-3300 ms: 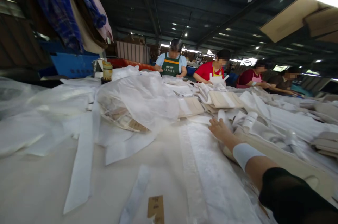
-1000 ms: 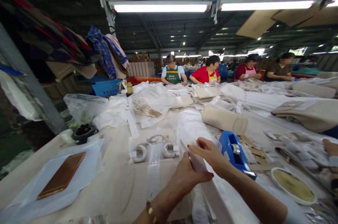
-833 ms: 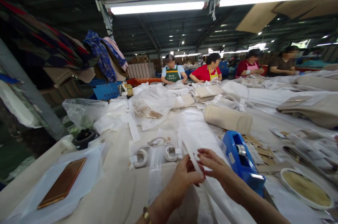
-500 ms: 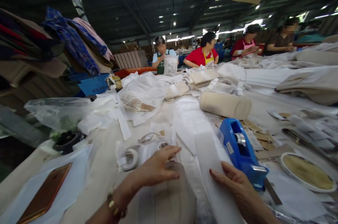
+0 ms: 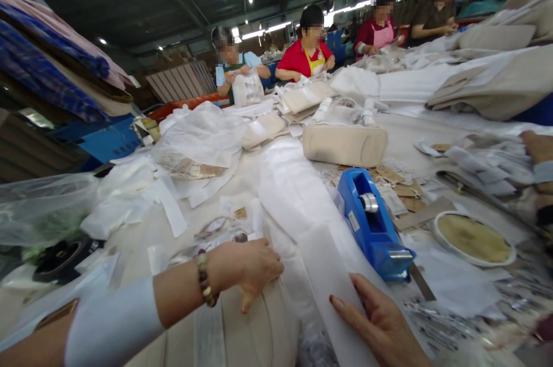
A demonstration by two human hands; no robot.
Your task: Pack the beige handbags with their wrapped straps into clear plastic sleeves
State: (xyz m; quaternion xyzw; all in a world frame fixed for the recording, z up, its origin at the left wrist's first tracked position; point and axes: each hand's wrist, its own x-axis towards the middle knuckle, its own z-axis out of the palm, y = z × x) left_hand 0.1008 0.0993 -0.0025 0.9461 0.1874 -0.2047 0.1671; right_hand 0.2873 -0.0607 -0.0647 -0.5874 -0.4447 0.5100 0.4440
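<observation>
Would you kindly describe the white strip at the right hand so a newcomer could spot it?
Find the blue tape dispenser, right of centre. Below and left of it, the right hand holds the white strip. It is smooth and straight-edged, unlike the crinkled white sheeting behind it.

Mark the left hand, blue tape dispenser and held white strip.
Left hand (image 5: 256, 265), head view: back of the hand.
Blue tape dispenser (image 5: 382, 243), head view: blue body.
Held white strip (image 5: 328, 277), head view: flat upper face.

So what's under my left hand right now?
A beige bag shows at the near side of your left hand, around its thumb. Whatever lies directly beneath the hand itself is covered, so I can't tell what's there.
</observation>
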